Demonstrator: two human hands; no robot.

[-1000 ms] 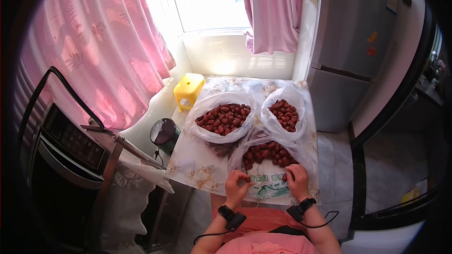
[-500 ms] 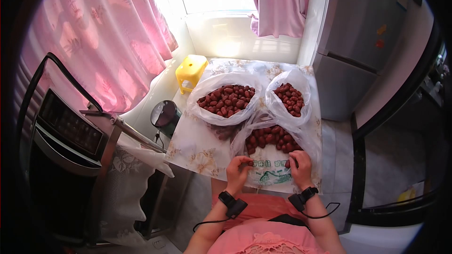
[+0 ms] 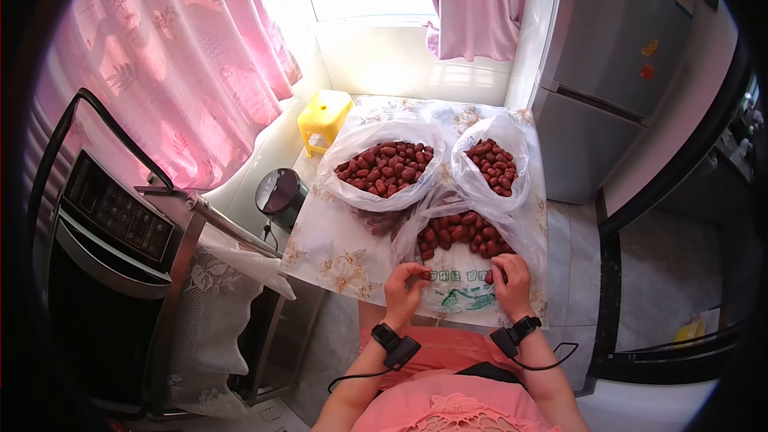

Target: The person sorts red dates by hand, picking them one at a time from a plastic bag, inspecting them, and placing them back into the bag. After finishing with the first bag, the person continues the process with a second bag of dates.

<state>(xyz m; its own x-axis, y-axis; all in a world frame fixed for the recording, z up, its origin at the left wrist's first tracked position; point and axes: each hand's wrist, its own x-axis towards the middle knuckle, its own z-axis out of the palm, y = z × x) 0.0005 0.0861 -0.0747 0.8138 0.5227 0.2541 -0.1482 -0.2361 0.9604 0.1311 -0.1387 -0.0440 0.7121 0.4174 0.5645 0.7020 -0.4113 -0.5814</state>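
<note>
Both of my hands are over the front edge of the table, at the mouth of the nearest clear plastic bag. A dark red date is pinched in the fingertips of my left hand. My right hand is closed on another red date between thumb and fingers. Just beyond them, a heap of red dates lies inside this bag. Green printing shows on the plastic between my hands. Each wrist wears a black strap with a cable.
Two more open bags of red dates, a large bag and a smaller bag, stand farther back on the flowered tablecloth. A yellow stool is at the back left, a black appliance at left, a fridge at right.
</note>
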